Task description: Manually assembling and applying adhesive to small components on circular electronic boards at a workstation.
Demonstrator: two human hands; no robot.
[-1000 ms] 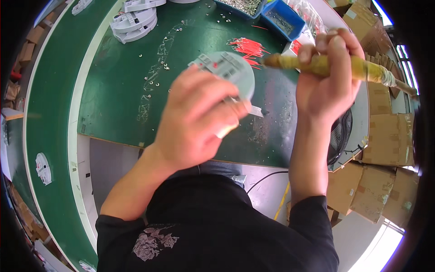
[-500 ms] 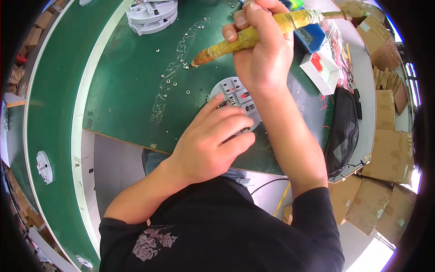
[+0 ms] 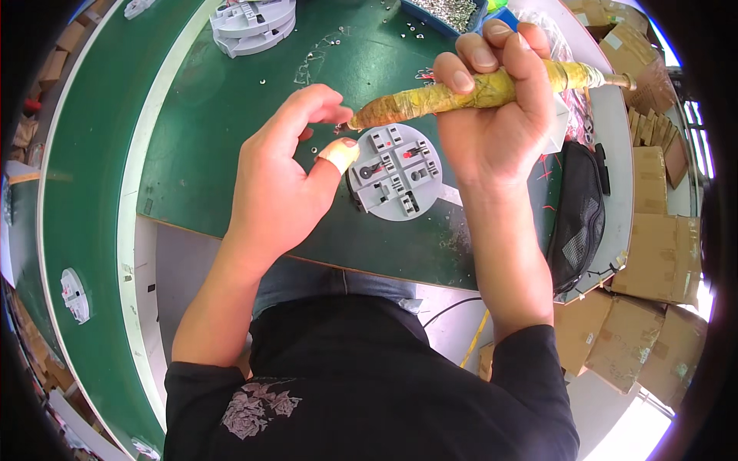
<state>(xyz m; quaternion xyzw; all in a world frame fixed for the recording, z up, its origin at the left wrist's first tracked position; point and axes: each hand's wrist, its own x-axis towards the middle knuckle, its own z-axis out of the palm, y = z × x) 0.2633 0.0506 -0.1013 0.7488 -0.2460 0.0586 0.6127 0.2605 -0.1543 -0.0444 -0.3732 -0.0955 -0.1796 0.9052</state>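
Observation:
My right hand (image 3: 503, 115) is wrapped around a thick stick-shaped tool (image 3: 430, 100) bound in yellow tape, a thin metal shaft at its right end. Its darker left tip reaches the gap between thumb and fingers of my left hand (image 3: 284, 169). Those fingers are apart, and a pale wrap covers the thumb. Something small and dark sits at the tip, too small to make out. Below the tool, a round grey plastic plate (image 3: 398, 201) lies on the table, fitted with raised slots and small black and red parts.
Loose nuts (image 3: 262, 81) lie scattered on the green table (image 3: 192, 154). A blue bin (image 3: 430, 21) of small metal parts stands at the back. Stacked grey plates (image 3: 254, 31) are at the far left. A black pouch (image 3: 578, 219) and cardboard boxes (image 3: 653, 261) are on the right.
My left hand has moved up and left off the grey plate to the tool's tip, and its fingers have spread. My right hand has shifted right and slightly down with the tool.

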